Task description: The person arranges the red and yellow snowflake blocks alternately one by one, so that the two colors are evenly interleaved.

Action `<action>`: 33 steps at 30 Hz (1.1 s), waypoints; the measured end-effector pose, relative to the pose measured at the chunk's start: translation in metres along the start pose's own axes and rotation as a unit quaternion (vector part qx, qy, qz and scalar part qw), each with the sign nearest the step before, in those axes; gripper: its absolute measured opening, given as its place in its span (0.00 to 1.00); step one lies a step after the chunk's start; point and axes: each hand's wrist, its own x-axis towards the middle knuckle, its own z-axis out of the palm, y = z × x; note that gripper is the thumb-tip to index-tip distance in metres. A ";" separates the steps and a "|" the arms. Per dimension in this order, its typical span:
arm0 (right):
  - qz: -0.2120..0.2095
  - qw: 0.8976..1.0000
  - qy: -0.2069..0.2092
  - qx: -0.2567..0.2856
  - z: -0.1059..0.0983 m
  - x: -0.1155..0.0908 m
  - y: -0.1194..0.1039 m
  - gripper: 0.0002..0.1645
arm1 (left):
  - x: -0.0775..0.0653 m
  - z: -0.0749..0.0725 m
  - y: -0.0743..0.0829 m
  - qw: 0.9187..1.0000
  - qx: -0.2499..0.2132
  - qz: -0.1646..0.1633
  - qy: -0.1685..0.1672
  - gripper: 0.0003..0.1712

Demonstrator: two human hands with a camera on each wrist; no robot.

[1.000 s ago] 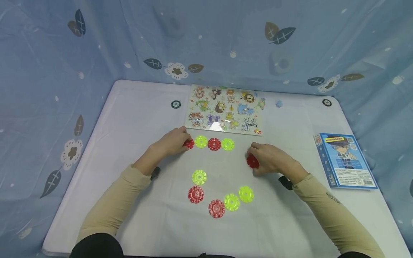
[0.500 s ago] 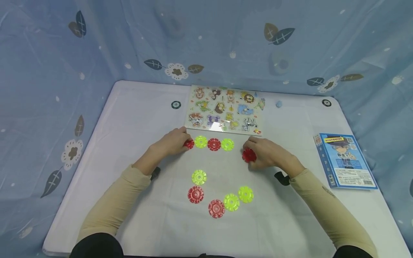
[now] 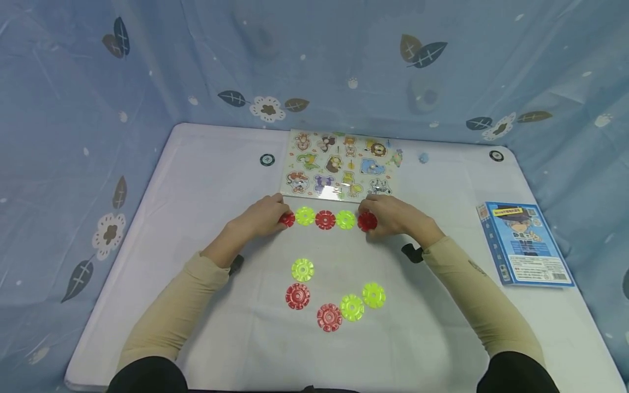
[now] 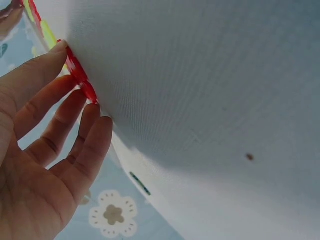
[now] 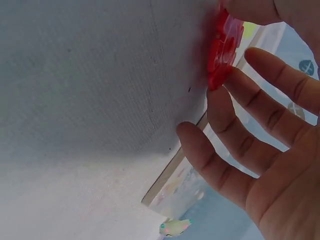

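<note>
In the head view a row of notched plastic discs runs left to right, red and yellow-green by turns. My left hand (image 3: 265, 218) pinches the red disc (image 3: 287, 219) at its left end; thumb and fingertips meet its edge in the left wrist view. Between the hands lie a green disc (image 3: 305, 216), a red disc (image 3: 325, 220) and another green disc (image 3: 346, 219). At the right end my right hand (image 3: 390, 217) holds a red disc (image 5: 224, 52) by the edge, thumb on one side and fingers on the other, right beside the last green disc.
Nearer the person lie several loose discs, among them a green one (image 3: 302, 269) and a red one (image 3: 329, 317). An animal puzzle board (image 3: 339, 164) lies just behind the row. A blue box (image 3: 528, 244) sits at the right. Small round markers (image 3: 267, 160) dot the back.
My right hand has moved left and away from the person, bringing its red disc up to the row's right end. The left hand stays on the red disc at the left end.
</note>
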 end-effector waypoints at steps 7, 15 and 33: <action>-0.004 1.000 -0.002 -0.004 0.000 0.003 0.001 0.27 | 0.000 -0.001 0.001 1.000 -0.002 -0.001 0.002 0.20; 0.004 1.000 -0.004 -0.001 0.000 0.002 0.001 0.26 | 0.000 0.000 0.000 1.000 -0.003 0.003 0.006 0.19; -0.023 1.000 -0.002 0.004 0.012 -0.044 -0.022 0.28 | 0.000 0.002 -0.002 1.000 -0.008 0.002 0.007 0.19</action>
